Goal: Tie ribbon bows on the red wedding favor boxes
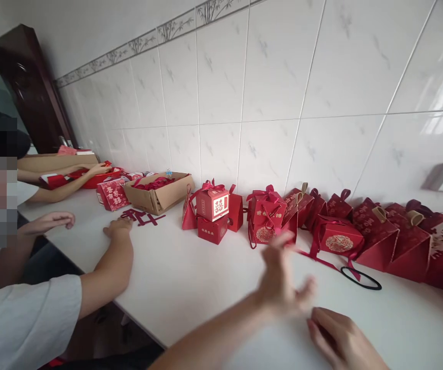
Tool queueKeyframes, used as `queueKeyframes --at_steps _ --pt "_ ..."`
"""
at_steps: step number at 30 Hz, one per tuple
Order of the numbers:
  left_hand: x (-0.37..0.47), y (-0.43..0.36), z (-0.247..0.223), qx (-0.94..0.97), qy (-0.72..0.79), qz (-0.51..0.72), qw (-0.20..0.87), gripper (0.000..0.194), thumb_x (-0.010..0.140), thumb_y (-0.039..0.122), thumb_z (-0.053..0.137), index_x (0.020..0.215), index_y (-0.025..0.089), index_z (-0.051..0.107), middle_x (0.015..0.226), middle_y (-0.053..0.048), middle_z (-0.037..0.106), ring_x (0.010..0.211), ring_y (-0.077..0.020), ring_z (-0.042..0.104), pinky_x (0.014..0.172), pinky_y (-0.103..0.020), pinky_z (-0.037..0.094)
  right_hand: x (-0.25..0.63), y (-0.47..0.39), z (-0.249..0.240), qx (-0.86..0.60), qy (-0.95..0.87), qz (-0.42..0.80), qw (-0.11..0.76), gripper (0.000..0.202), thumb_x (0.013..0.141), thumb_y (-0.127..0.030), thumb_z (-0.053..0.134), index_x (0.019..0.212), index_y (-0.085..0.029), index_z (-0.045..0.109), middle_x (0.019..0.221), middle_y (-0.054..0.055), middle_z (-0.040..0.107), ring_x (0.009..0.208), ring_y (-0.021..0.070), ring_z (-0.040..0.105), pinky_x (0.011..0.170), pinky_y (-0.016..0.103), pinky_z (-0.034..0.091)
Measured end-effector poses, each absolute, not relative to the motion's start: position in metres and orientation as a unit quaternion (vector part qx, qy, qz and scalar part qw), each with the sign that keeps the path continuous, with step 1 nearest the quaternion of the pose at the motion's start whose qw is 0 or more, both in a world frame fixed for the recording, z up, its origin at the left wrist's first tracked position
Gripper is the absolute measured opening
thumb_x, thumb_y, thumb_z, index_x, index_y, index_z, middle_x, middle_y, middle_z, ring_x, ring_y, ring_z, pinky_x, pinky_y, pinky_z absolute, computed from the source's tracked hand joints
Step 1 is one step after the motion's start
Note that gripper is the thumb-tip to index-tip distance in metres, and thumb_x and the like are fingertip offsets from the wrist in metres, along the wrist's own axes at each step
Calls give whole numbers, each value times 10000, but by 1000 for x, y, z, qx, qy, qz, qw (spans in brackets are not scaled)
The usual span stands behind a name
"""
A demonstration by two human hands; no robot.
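Note:
My left hand point(283, 280) is raised over the white table, blurred by motion, with its fingers spread and nothing seen in it. It is nearest a red gift box point(265, 216) with a ribbon bow and twisted cord. Lower and to the right, my right hand point(340, 336) is loosely closed, fingers curled together, with nothing visible in it. Beyond my hands lies a red box with a round gold emblem point(339, 240), its ribbon trailing across the table. A black elastic loop point(361, 278) lies beside the ribbon end.
Several red boxes point(406, 239) line the tiled wall on the right. Two stacked boxes point(212, 205) stand mid-table. Further left are dark red ribbon pieces point(142, 218) and a cardboard carton point(173, 195) of red material. Co-workers sit at left, one arm point(113, 257) reaching onto the table.

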State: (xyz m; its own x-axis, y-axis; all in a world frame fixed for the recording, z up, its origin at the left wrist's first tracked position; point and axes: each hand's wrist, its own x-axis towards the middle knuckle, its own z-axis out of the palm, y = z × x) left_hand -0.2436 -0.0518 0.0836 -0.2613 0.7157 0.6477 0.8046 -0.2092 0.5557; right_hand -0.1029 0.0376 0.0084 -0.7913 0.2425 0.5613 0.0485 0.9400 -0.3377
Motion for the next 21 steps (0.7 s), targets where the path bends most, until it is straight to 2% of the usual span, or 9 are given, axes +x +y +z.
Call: queueKeyframes --at_steps 2,4,6,9,14,21 --pt "-296 -71 91 -355 -654 -663 83 483 727 248 683 1170 250 491 1303 -121 502 1264 -300 458 1088 -496 347 -112 36 9 -55 -946 179 265 414 963 -351 329 575 -212 356 499 -29 440 415 97 396 413 220 353" --pt "-348 -92 101 -254 -685 -679 81 514 717 220 682 1175 235 448 1314 -113 489 1302 -296 417 1117 -477 292 -117 33 12 -58 -953 210 209 367 944 -325 294 594 -220 263 510 -21 415 432 114 373 425 238 330" --pt "-390 -108 109 -191 -702 -683 67 497 728 226 680 1162 224 437 1254 -112 532 1270 -284 463 1078 -442 347 -119 30 15 -68 -955 237 165 339 933 -327 288 618 -218 228 533 -23 394 458 121 349 450 244 324" --pt "-428 -118 117 -162 -709 -684 47 508 713 243 719 1145 219 452 1199 -109 590 1209 -255 533 1012 -382 423 -120 29 17 -83 -952 266 129 329 932 -334 272 629 -216 223 556 -30 360 489 125 312 470 247 312" --pt "-442 -103 118 -168 -707 -687 9 606 674 264 781 1179 188 455 1153 -130 644 1064 -240 636 925 -360 493 -120 31 20 -96 -944 292 117 329 927 -340 289 627 -214 238 577 -25 373 514 129 307 481 247 311" --pt "-450 -90 114 -167 -712 -682 19 884 619 219 830 1338 227 315 1349 -143 514 1202 -236 559 983 -344 471 -119 28 19 -82 -945 287 133 321 924 -325 293 629 -217 233 583 -23 380 515 132 295 490 257 297"
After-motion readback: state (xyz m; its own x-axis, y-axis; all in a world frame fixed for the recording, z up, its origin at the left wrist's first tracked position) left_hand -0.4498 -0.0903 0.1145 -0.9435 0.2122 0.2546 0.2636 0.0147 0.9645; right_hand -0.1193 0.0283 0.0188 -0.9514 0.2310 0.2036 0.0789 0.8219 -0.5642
